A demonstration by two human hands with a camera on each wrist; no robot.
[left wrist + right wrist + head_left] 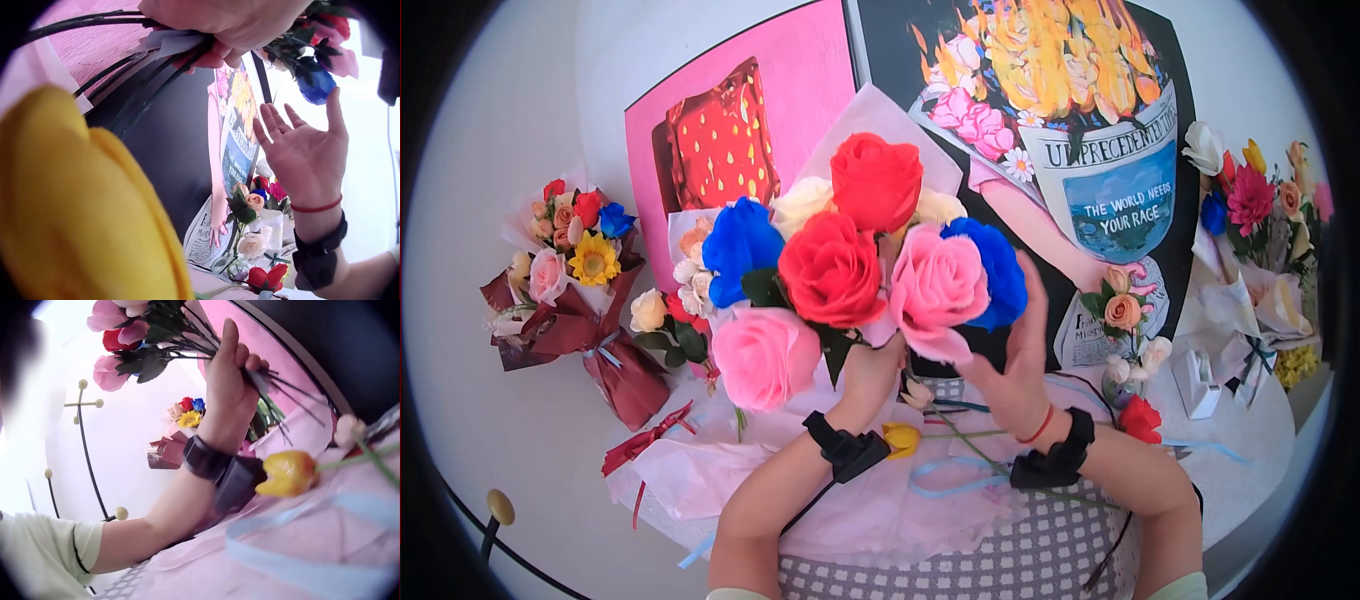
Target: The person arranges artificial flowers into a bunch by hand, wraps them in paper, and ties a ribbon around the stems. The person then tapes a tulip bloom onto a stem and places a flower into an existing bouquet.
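Our bouquet [832, 268] is up above the yellow tulip [901, 440]; left hand [230, 381] clamped round the stems [197, 50], right hand [1018, 385] open, fingers apart, right of the tulip; let's grip firmly, nudging blooms lightly.

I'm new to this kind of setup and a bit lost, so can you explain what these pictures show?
There's no robot: a person works bare-handed, wearing a head camera and two wrist cameras. The larger picture looks down from the head; the smaller two come from the left and right wrists. The left hand grips a bunch of flowers by its stems; the right hand is open beside the blooms. On the table lie pink paper, a yellow tulip and light blue ribbon.
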